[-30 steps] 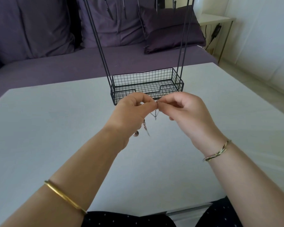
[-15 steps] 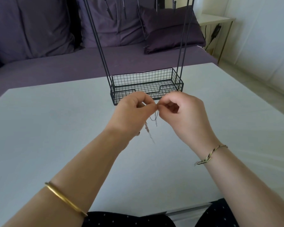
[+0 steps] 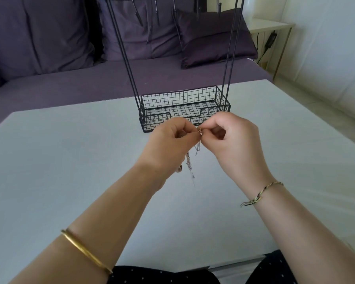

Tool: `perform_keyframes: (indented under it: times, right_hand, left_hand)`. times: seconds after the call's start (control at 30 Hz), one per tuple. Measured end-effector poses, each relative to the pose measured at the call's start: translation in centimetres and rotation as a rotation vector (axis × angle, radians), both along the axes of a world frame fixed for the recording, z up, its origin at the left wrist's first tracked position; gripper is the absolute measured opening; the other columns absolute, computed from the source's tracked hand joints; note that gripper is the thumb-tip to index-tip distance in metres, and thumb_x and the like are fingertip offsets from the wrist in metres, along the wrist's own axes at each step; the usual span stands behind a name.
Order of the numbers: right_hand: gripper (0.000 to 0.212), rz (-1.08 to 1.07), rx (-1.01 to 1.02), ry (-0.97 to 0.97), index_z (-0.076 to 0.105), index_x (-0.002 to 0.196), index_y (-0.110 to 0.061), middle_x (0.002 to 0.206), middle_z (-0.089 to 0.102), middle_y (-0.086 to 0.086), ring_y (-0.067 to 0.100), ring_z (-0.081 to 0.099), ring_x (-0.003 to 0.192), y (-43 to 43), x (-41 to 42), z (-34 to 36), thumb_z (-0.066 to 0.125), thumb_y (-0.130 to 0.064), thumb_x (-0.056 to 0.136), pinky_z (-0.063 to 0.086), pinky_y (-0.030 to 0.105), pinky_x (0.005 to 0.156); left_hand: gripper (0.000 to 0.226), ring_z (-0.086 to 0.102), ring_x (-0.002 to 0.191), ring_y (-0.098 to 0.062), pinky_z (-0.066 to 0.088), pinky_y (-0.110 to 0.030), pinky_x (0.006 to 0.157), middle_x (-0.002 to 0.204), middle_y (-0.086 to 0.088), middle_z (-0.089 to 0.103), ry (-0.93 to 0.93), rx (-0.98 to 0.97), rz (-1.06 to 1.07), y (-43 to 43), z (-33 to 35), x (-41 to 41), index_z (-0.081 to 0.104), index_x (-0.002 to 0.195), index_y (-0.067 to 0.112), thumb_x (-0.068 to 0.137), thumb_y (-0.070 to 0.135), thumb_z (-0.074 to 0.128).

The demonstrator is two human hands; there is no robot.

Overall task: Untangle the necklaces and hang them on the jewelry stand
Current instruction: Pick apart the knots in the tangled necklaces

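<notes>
Necklaces [image 3: 197, 149] lower, tight between left hand [image 3: 170, 140] and right hand [image 3: 234, 140] fingers [image 3: 210, 125].

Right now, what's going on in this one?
A person holds tangled necklaces above the white table. Both the left hand and right hand pinch the chains at the top, fingertips close together, while loose ends dangle below. The black wire jewelry stand sits just behind the hands.

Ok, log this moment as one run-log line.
step: untangling | necklaces: dangle over table | left hand: pinches necklaces | right hand: pinches necklaces | jewelry stand: behind hands
</notes>
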State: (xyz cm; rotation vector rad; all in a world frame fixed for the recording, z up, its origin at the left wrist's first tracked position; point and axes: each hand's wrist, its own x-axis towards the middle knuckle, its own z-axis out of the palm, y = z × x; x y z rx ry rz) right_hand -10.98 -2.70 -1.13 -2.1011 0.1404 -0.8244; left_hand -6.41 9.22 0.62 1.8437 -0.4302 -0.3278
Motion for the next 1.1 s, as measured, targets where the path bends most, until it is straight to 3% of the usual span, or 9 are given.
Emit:
perform_keyframes:
  times: [0.17,0.3,0.47,0.7,0.87,1.0,1.1]
  right_hand:
    - [0.013,0.047,0.075,0.031,0.074,0.085,-0.012,0.072,0.068,-0.008,0.002,0.06,0.068,-0.3,-0.16,-0.02,0.065,-0.003,0.081,0.045,0.009,0.061]
    - [0.02,0.026,0.042,0.008,0.073,0.096,-0.014,0.074,0.064,-0.017,-0.004,0.058,0.071,-0.32,-0.21,-0.08,0.066,-0.003,0.08,0.045,0.008,0.067]
    - [0.013,0.032,-0.063,-0.027,0.075,0.087,-0.013,0.074,0.069,-0.004,0.008,0.058,0.074,-0.26,-0.13,0.06,0.067,-0.005,0.081,0.043,0.012,0.062]
    - [0.012,0.058,0.021,-0.014,0.074,0.084,-0.014,0.07,0.067,-0.006,0.006,0.059,0.069,-0.29,-0.13,-0.09,0.065,-0.006,0.083,0.046,0.015,0.061]
    - [0.014,0.047,-0.044,-0.03,0.072,0.083,-0.012,0.07,0.065,-0.006,0.007,0.057,0.073,0.1,-0.17,-0.13,0.061,-0.005,0.085,0.045,0.017,0.061]
    - [0.013,0.025,-0.135,-0.03,0.068,0.076,-0.008,0.066,0.064,0.004,0.018,0.053,0.064,0.2,-0.03,-0.1,0.058,-0.006,0.085,0.043,0.033,0.06]
    - [0.011,0.025,-0.178,-0.031,0.066,0.074,-0.009,0.062,0.061,0.002,0.017,0.05,0.062,0.07,0.06,-0.07,0.059,-0.007,0.082,0.042,0.034,0.059]
  left_hand:
    - [0.014,0.036,0.048,-0.012,0.036,-0.03,0.054,0.052,0.008,0.04,0.031,-0.009,0.016,-0.01,0.18,0.17,0.06,0.075,0.013,0.088,0.014,0.06]
    - [0.013,0.033,0.047,-0.011,0.037,-0.029,0.052,0.05,0.009,0.038,0.044,-0.028,0.037,-0.01,0.33,0.24,0.06,0.075,0.013,0.088,0.012,0.06]
    - [0.014,0.035,0.048,-0.013,0.038,-0.031,0.053,0.051,0.007,0.038,0.002,-0.008,0.043,0.09,0.38,0.19,0.059,0.074,0.011,0.088,0.011,0.058]
    - [0.013,0.035,0.048,-0.012,0.038,-0.03,0.053,0.05,0.008,0.038,-0.033,-0.013,0.015,0.21,0.52,0.17,0.061,0.078,0.007,0.089,0.011,0.056]
    - [0.015,0.037,0.045,-0.01,0.038,-0.031,0.054,0.048,0.01,0.041,0.013,-0.036,0.011,0.3,0.33,0.22,0.061,0.076,0.009,0.089,0.009,0.055]
    - [0.016,0.037,0.042,-0.008,0.035,-0.031,0.054,0.049,0.008,0.042,0.062,-0.087,0.01,0.27,0.21,0.35,0.06,0.075,0.009,0.09,0.006,0.055]
    - [0.014,0.036,0.04,-0.006,0.035,-0.027,0.051,0.049,0.008,0.041,0.088,-0.112,0.01,0.31,0.33,0.41,0.059,0.078,0.006,0.09,0.004,0.053]
